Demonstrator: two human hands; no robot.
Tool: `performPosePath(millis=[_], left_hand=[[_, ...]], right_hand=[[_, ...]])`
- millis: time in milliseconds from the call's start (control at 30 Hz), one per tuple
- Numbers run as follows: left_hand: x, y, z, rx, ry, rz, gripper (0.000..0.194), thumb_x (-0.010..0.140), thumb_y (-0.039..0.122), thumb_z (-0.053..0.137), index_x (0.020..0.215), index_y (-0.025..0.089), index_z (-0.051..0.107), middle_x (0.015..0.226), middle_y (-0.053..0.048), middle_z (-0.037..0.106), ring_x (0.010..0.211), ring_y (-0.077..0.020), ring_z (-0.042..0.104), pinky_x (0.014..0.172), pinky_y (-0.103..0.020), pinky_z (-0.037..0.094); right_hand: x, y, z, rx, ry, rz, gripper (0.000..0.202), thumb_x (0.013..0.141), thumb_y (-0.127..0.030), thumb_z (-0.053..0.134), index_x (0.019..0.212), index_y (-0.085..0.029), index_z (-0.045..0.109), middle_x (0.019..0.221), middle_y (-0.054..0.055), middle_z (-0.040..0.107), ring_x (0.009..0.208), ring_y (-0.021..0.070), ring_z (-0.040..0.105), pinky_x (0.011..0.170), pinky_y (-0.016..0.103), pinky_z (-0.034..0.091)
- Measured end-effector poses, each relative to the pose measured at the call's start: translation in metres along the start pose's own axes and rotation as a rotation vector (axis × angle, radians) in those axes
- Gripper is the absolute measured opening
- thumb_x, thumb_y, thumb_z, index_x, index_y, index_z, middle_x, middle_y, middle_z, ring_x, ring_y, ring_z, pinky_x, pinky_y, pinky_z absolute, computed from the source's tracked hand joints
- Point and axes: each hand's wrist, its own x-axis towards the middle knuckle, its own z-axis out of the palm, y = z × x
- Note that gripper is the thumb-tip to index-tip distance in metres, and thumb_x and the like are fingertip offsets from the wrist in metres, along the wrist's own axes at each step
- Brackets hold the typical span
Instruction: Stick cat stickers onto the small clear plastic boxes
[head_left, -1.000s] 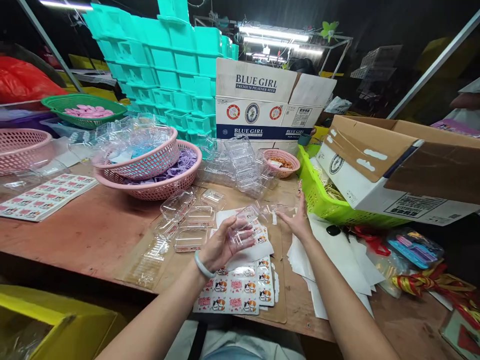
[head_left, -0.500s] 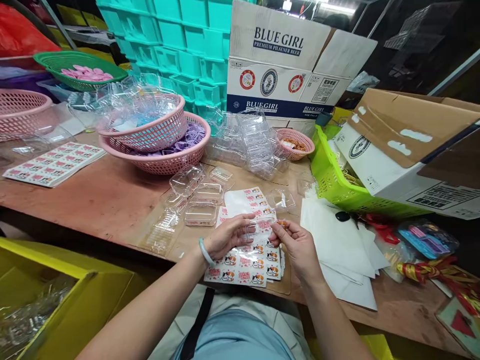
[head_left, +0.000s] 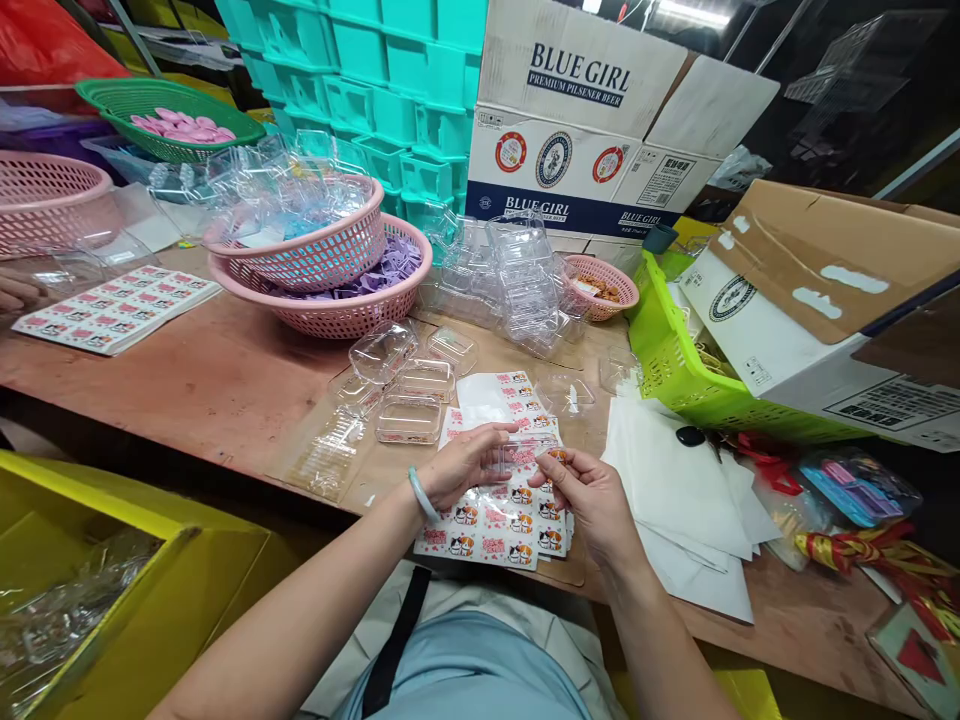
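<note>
My left hand (head_left: 463, 470) is curled around a small clear plastic box (head_left: 516, 456), thumb on top and fingers beneath. At the box's right end, my right hand (head_left: 592, 495) pinches a small printed sticker (head_left: 557, 455) between thumb and forefinger. Whether the sticker touches the box, I cannot tell. Both hands are just above sheets of cartoon cat stickers (head_left: 476, 540), stacked near the table's front edge. Beyond my left wrist, several clear boxes lie on the table, among them a closed one (head_left: 409, 420).
Pink baskets (head_left: 352, 318) and a heap of clear packs (head_left: 525, 280) stand behind. A lime green basket (head_left: 667, 370) holds a carton (head_left: 787, 330) at right, near white paper sheets (head_left: 652, 480). Another person's hand (head_left: 19, 295) is by a sticker stack (head_left: 112, 310) at far left.
The view has shifted slightly. Both hands keep their grip on the box and the sticker, almost in place. Another person's hand has come into view at the far left.
</note>
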Motion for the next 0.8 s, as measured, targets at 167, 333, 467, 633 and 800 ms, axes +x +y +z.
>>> performPosePath(millis=[167, 333, 467, 633, 800], left_hand=[[-0.006, 0.003, -0.002, 0.075, -0.046, 0.047, 0.032, 0.079, 0.034, 0.06, 0.107, 0.018, 0.067, 0.091, -0.01, 0.065, 0.087, -0.0193, 0.061, 0.067, -0.026, 0.052], [-0.025, 0.016, 0.002, 0.122, -0.328, 0.158, 0.036, 0.08, 0.04, 0.055, 0.102, 0.017, 0.072, 0.138, -0.012, 0.05, 0.09, -0.0234, 0.062, 0.054, -0.024, 0.052], [-0.033, 0.023, 0.012, 0.096, -0.41, 0.123, 0.044, 0.08, 0.041, 0.054, 0.113, 0.018, 0.069, 0.141, -0.011, 0.048, 0.088, -0.0223, 0.063, 0.053, -0.024, 0.053], [-0.033, 0.022, 0.018, 0.117, -0.394, 0.08, 0.049, 0.078, 0.039, 0.056, 0.121, 0.017, 0.065, 0.137, -0.014, 0.052, 0.079, -0.0187, 0.063, 0.051, -0.023, 0.052], [-0.032, 0.024, 0.016, 0.168, -0.411, 0.066, 0.046, 0.077, 0.04, 0.058, 0.117, 0.02, 0.067, 0.145, -0.01, 0.044, 0.079, -0.0183, 0.063, 0.051, -0.022, 0.052]], right_hand=[[0.005, -0.005, -0.015, 0.1, 0.133, -0.063, 0.027, 0.072, -0.044, 0.075, 0.074, -0.018, 0.068, 0.06, 0.0, 0.065, 0.045, 0.0069, 0.041, 0.044, 0.02, 0.033], [0.011, -0.011, -0.027, 0.207, 0.176, -0.058, 0.03, 0.068, -0.045, 0.077, 0.073, -0.018, 0.067, 0.052, -0.003, 0.059, 0.044, 0.0065, 0.042, 0.043, 0.018, 0.031], [0.014, -0.005, -0.024, 0.146, 0.146, -0.063, 0.032, 0.07, -0.048, 0.075, 0.068, -0.018, 0.063, 0.05, -0.003, 0.056, 0.043, 0.0077, 0.041, 0.043, 0.02, 0.033], [0.021, 0.006, -0.033, -0.135, 0.277, -0.125, 0.039, 0.071, -0.052, 0.072, 0.089, -0.018, 0.068, 0.06, -0.001, 0.061, 0.05, 0.0114, 0.049, 0.049, 0.024, 0.042], [0.027, 0.0, -0.042, -0.006, 0.18, -0.151, 0.063, 0.072, -0.058, 0.069, 0.123, -0.024, 0.056, 0.099, 0.007, 0.068, 0.078, 0.0176, 0.064, 0.066, 0.029, 0.053]])
